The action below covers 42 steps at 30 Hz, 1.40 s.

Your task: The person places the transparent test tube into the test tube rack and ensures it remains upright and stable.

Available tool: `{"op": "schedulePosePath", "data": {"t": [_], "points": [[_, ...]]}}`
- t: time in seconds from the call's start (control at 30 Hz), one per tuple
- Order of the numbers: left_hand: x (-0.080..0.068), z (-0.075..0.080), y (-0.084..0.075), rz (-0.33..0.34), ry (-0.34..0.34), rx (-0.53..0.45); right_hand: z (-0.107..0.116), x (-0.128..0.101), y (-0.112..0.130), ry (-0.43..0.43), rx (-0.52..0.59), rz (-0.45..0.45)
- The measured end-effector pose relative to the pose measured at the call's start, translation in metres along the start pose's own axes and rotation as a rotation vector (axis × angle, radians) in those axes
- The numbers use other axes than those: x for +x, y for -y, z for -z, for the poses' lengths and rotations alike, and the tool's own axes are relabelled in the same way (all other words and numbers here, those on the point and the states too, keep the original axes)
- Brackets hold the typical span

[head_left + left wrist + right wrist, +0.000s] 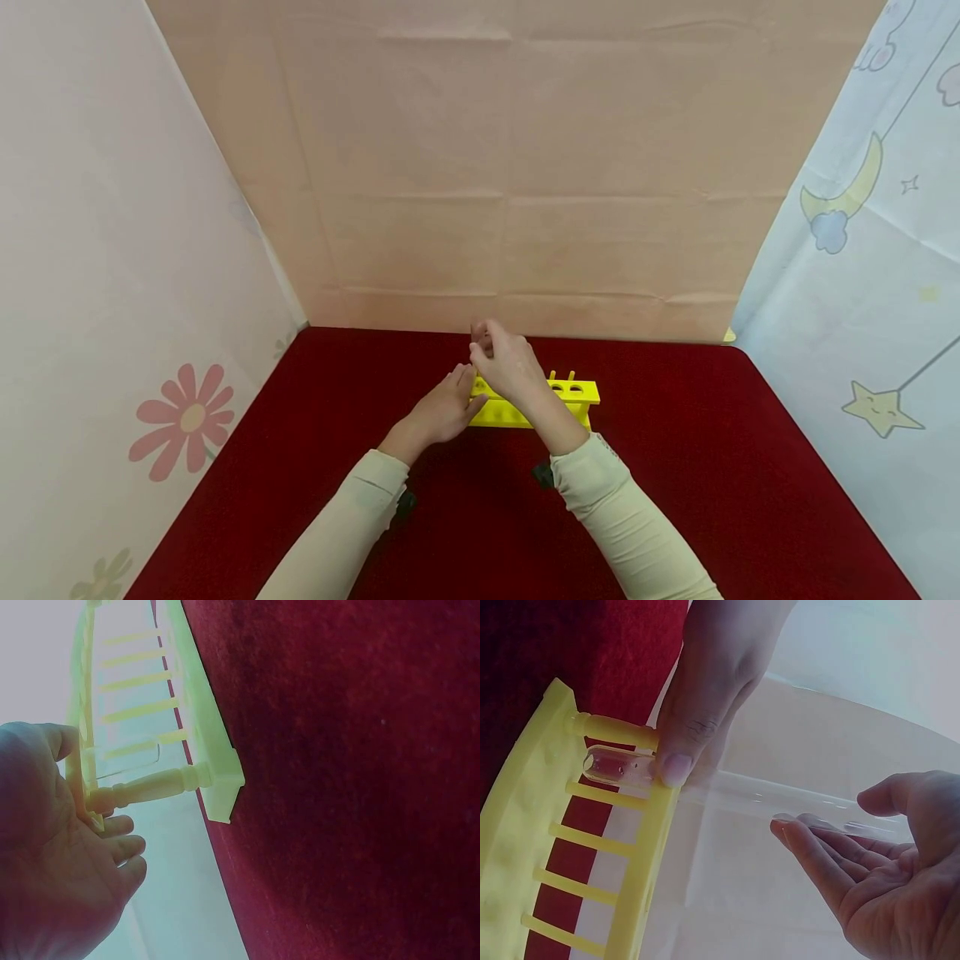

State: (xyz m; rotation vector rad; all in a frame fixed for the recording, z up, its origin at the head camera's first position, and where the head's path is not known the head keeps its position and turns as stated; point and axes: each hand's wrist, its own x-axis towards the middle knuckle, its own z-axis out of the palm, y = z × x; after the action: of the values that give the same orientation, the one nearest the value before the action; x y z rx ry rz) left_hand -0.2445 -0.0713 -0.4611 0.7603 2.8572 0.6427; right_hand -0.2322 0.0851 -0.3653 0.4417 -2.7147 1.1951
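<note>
We see a yellow moulded-plastic rack point(641, 847) w/ smooth, slightly glossy bars, and a clear glass-like tube point(780, 799), shiny, see-thru. Table point(675, 467) has deep red cloth, matt & felt-like, fine nap. Backdrop is creased beige paper point(517, 167); side walls look like printed thin fabric point(870, 250). Sleeves point(630, 517) are cream knit, matt.

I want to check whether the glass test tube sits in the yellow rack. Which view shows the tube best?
The right wrist view: the test tube passes through the rack, its rounded end between the bars beside the left hand. The left wrist view shows only a faint glassy outline; in the head view the hands hide it.
</note>
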Motion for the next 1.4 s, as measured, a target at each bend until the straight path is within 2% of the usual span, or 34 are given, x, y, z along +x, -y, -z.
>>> {"op": "schedulePosePath", "data": {"t": [0.57, 1.17, 1.4], "points": [[0.0007, -0.0006, -0.0006, 0.031, 0.018, -0.014, -0.0025, -0.0028, -0.0031, 0.013, 0.001, -0.011], [-0.0024, 0.0023, -0.0041, 0.01, 0.009, -0.026, -0.0052, -0.0046, -0.0066, 0.02, 0.004, -0.002], [-0.002, 0.0039, -0.0048, 0.026, 0.016, -0.028, -0.0047, -0.0047, -0.0063, 0.023, 0.012, 0.004]]}}
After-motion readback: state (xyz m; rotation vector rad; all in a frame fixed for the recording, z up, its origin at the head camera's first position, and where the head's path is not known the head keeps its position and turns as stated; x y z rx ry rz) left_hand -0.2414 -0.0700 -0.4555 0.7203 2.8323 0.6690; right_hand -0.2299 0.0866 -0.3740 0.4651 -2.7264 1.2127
